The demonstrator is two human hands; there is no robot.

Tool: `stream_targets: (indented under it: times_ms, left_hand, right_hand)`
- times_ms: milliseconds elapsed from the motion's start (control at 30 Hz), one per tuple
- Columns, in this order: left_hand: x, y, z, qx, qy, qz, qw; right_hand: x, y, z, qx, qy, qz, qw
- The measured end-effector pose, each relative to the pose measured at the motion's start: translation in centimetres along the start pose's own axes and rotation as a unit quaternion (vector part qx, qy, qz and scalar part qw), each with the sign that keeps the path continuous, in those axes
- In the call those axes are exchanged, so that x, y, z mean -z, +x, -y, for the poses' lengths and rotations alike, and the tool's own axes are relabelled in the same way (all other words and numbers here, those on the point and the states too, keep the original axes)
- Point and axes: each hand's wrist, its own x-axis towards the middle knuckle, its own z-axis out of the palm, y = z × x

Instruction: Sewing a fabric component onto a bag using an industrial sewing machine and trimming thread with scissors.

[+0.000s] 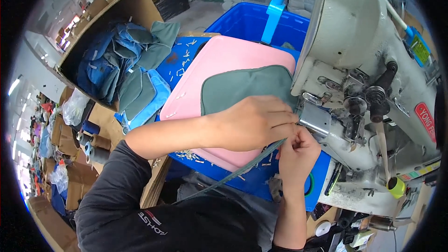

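Observation:
A grey-green fabric panel with a rounded, seamed edge lies on a pink board, its right end beside the metal arm of a sewing machine. My left hand lies across the panel's near part, fingers bent and pressed together close to the machine; its thumb and whatever lies beneath are hidden. Just right of it and touching its fingertips, my right hand is closed in a pinch at the end of a narrow grey-green strip. From there the strip slants down left across my body.
Blue and grey-green fabric pieces fill a cardboard box at the left. A blue tub stands behind the board. Thread spools are at the left, and small white scraps litter the blue tabletop. The machine's bulky head closes off the right.

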Motion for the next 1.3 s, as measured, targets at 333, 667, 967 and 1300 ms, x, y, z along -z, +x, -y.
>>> stream_targets:
  times_ms: [333,667,967,1300]
  left_hand:
    - [0.8,-0.1,0.8,0.015,-0.055,0.000,0.998]
    - [0.1,0.0,0.4,-0.082,0.045,-0.010,0.996]
    - [0.2,-0.2,0.4,-0.091,0.059,-0.007,0.994]
    - [0.5,-0.4,0.4,0.054,-0.097,-0.011,0.994]
  right_hand:
    - [-0.3,0.1,-0.3,0.020,-0.064,0.003,0.998]
    - [0.1,0.1,-1.0,0.039,-0.038,0.003,0.999]
    - [0.7,0.3,0.0,0.019,-0.036,0.002,0.999]
    - [1.1,0.3,0.9,-0.024,0.006,-0.006,1.000]
